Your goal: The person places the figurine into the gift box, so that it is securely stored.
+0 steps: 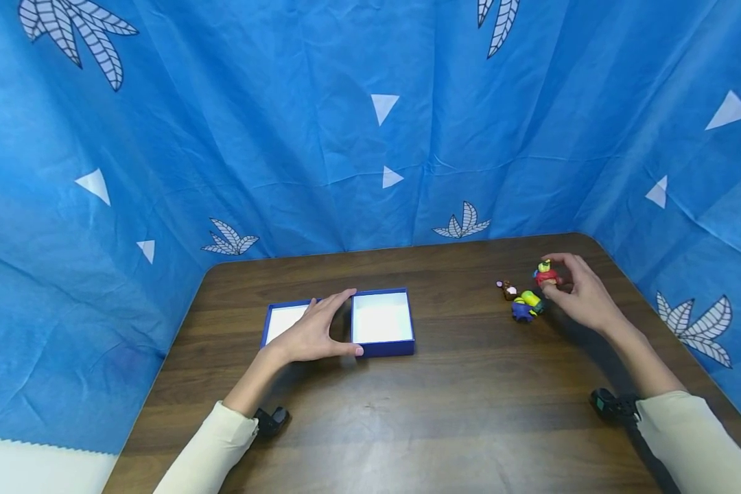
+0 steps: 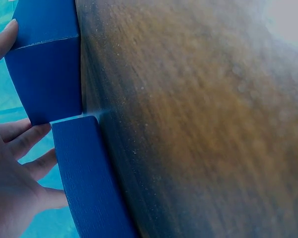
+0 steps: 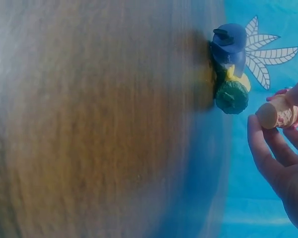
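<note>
An open blue box with a white inside (image 1: 383,317) stands at the centre-left of the table. My left hand (image 1: 311,333) grips its left side, thumb at the front corner and index finger at the back corner; the left wrist view shows the thumb on the box's blue wall (image 2: 49,82). My right hand (image 1: 583,291) pinches a small red figure with a yellow top (image 1: 547,274) between thumb and fingers. In the right wrist view the figure's round tan base (image 3: 268,115) faces the camera, above the tabletop. A blue figure (image 1: 522,311) and a yellow-green figure (image 1: 532,300) are close by.
A second, shallower blue-rimmed piece with a white inside (image 1: 282,321) lies left of the box, partly under my left hand. A small brown figure (image 1: 509,291) is left of the red one. Blue cloth (image 1: 346,137) hangs behind the wooden table (image 1: 407,418).
</note>
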`<action>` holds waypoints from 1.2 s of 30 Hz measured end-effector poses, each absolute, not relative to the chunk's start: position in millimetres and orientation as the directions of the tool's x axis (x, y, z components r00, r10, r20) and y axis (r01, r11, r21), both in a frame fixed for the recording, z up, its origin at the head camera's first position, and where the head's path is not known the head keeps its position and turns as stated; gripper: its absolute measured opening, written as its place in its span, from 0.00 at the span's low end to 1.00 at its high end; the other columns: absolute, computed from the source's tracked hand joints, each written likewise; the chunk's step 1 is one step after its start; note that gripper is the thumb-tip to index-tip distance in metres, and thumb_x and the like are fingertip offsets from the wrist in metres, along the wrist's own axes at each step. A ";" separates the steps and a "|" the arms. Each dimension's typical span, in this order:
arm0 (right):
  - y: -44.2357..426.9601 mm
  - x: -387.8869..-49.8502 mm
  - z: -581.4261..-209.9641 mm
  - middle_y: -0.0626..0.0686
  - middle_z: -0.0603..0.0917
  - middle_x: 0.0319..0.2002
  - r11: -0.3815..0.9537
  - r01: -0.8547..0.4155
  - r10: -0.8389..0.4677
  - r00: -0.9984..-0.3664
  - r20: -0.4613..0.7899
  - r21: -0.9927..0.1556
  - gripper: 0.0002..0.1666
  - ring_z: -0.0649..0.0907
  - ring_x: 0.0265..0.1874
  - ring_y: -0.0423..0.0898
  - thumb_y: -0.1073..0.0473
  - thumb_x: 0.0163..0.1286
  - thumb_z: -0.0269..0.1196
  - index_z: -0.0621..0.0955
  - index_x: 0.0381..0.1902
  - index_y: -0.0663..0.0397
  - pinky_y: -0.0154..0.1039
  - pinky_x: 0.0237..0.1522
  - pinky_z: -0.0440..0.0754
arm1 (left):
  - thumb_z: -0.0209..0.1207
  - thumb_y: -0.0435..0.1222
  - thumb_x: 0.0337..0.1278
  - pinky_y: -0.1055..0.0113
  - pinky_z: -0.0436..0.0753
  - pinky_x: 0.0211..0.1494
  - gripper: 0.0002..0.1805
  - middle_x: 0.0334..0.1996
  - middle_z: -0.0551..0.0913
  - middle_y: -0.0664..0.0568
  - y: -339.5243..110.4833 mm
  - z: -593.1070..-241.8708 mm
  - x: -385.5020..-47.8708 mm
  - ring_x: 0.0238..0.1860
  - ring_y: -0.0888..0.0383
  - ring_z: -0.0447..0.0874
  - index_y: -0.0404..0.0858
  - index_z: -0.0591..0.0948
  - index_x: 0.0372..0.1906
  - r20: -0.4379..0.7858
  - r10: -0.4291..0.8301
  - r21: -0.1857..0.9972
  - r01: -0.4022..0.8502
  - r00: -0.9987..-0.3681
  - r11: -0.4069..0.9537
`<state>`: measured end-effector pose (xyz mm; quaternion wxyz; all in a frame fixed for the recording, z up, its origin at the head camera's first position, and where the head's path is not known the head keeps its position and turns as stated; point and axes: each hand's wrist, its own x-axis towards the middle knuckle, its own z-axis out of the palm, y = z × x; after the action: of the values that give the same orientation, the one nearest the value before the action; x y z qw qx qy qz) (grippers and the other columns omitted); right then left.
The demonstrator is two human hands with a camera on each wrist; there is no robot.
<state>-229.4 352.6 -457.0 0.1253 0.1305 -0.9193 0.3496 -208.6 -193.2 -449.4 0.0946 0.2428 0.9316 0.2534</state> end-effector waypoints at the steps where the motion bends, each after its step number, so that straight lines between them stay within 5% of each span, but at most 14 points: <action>1: 352.6 -229.7 -457.1 0.72 0.73 0.66 0.720 -0.325 -0.150 -0.935 0.320 -0.613 0.33 0.82 0.45 0.50 0.64 0.74 0.67 0.71 0.73 0.62 0.21 0.34 0.76 | 0.74 0.69 0.50 0.25 0.45 0.86 0.66 0.87 0.60 0.47 -193.4 -449.8 -208.8 0.87 0.43 0.58 0.53 0.54 0.88 -0.053 0.500 0.518 0.405 -0.864 0.754; 7: 350.7 -230.9 -455.6 0.70 0.77 0.67 0.696 -0.350 -0.171 -0.929 0.328 -0.627 0.34 0.76 0.42 0.20 0.65 0.75 0.68 0.71 0.75 0.56 0.19 0.36 0.78 | 0.74 0.70 0.50 0.26 0.45 0.86 0.66 0.87 0.60 0.49 -194.4 -452.3 -210.0 0.88 0.44 0.57 0.55 0.53 0.89 -0.061 0.492 0.509 0.397 -0.868 0.763; 23: 345.0 -231.9 -454.9 0.64 0.81 0.58 0.660 -0.282 -0.124 -0.955 0.269 -0.696 0.30 0.86 0.37 0.29 0.62 0.80 0.63 0.71 0.76 0.50 0.28 0.33 0.85 | 0.74 0.70 0.49 0.23 0.45 0.85 0.66 0.87 0.60 0.47 -193.3 -448.2 -208.3 0.88 0.42 0.57 0.52 0.54 0.88 -0.066 0.490 0.517 0.390 -0.869 0.762; 29: 346.2 -230.7 -456.4 0.67 0.81 0.60 0.650 -0.333 -0.146 -0.937 0.317 -0.683 0.39 0.80 0.41 0.21 0.66 0.71 0.73 0.71 0.76 0.53 0.21 0.35 0.84 | 0.74 0.70 0.48 0.24 0.46 0.85 0.66 0.87 0.61 0.48 -192.5 -448.7 -208.8 0.88 0.43 0.57 0.53 0.55 0.88 -0.062 0.491 0.516 0.393 -0.869 0.761; 36: 345.0 -231.9 -459.9 0.66 0.72 0.68 0.597 -0.371 -0.196 -0.927 0.319 -0.711 0.51 0.82 0.42 0.28 0.75 0.63 0.75 0.65 0.79 0.57 0.20 0.37 0.85 | 0.74 0.70 0.48 0.23 0.45 0.85 0.66 0.87 0.60 0.48 -193.5 -449.5 -209.1 0.88 0.43 0.56 0.54 0.54 0.88 -0.061 0.492 0.508 0.397 -0.868 0.764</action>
<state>-231.9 345.0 -459.9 0.1045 0.1598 -0.8876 0.4192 -209.1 -193.5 -449.5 0.0957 0.2380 0.9343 0.2477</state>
